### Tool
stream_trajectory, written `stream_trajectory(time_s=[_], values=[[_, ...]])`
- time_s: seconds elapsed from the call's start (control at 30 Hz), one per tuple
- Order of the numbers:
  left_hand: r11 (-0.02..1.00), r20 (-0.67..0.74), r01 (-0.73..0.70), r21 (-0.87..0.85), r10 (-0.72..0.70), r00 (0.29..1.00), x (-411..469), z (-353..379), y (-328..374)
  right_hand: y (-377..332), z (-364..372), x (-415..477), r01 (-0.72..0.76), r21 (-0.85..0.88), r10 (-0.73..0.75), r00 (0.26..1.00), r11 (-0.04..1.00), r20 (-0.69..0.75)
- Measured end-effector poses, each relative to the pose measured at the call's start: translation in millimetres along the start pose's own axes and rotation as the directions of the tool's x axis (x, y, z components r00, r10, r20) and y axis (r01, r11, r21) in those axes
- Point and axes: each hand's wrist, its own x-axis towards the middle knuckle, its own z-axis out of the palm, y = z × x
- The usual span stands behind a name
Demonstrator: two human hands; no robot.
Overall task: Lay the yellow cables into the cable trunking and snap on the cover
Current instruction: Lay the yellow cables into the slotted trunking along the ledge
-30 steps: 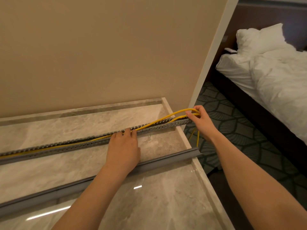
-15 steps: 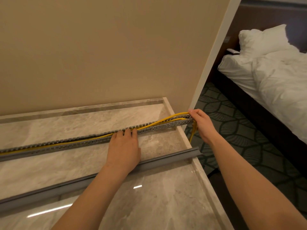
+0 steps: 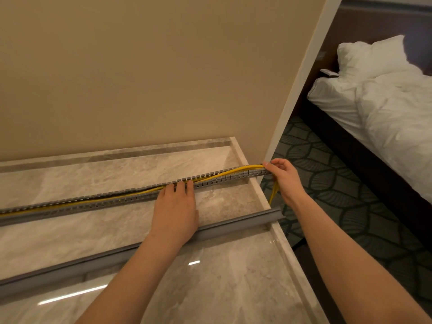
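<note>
Far to the left of my left hand I see the trunking (image 3: 93, 202), a long grey plastic channel with comb-like slotted walls, lying on a glossy, veined marble counter (image 3: 93, 235). The yellow cables (image 3: 70, 205), thin and smooth, lie flat inside it there. Nearer me, passing under my left wrist, the cover (image 3: 70, 270) is a plain grey matte strip with a shallow lip, apart from the trunking and roughly parallel to it.

My left hand (image 3: 175, 206) lies palm down on the marble, fingers straight and together, the tips touching the trunking's near wall. Between my hands the cables rise in a low arc above the slotted edge.

My right hand (image 3: 284, 178) sits at the trunking's far end, past the counter's edge, fingers curled and thumb pinching the cables against the channel's tip; below the hand the cables droop toward a dark leaf-patterned carpet (image 3: 339, 195). Right of that hand stands a bed (image 3: 385, 108) with rumpled white linen.
</note>
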Motion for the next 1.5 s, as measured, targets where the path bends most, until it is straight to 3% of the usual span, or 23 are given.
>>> stream_trajectory(time_s=[0.1,0.2,0.3,0.4,0.6,0.83,0.97,1.13,1.3,1.5], values=[[1.0,-0.003,0.001,-0.003,-0.001,1.0,0,0,0,-6,3,-5,0.089,-0.212,-0.107,0.991,0.973,-0.075],[1.0,-0.002,0.001,-0.01,-0.001,1.0,-1,1,0,-18,8,-11,0.32,-0.531,-0.373,0.928,0.784,0.008],[1.0,0.004,0.005,-0.017,-0.005,1.0,-1,1,1,-25,22,-16,0.355,-0.589,-0.311,0.934,0.726,0.179],[0.999,0.003,0.007,-0.034,-0.007,1.0,-1,0,0,-23,34,-17,0.254,-0.653,-0.186,0.967,0.714,0.172],[0.997,0.003,0.015,-0.076,-0.015,1.0,-1,1,0,-29,39,-11,0.069,-0.565,-0.023,0.996,0.822,0.089],[0.993,0.002,0.02,-0.115,-0.02,1.0,-5,1,-4,-29,35,-11,0.052,-0.457,0.017,0.989,0.888,0.145],[0.985,0.0,0.041,-0.166,-0.042,0.999,-6,0,-3,-30,38,-11,0.04,-0.449,0.017,0.992,0.893,0.123],[0.926,-0.015,0.083,-0.368,-0.095,0.995,-14,-4,-4,-31,52,-17,-0.016,-0.556,-0.012,0.999,0.831,-0.046],[0.837,-0.073,0.135,-0.53,-0.204,0.976,-35,-13,-10,-26,56,-38,0.116,-0.655,-0.232,0.968,0.747,-0.094],[0.818,-0.107,0.172,-0.549,-0.272,0.956,-81,-22,-26,-54,85,-91,0.419,-0.52,-0.419,0.899,0.744,0.126]])
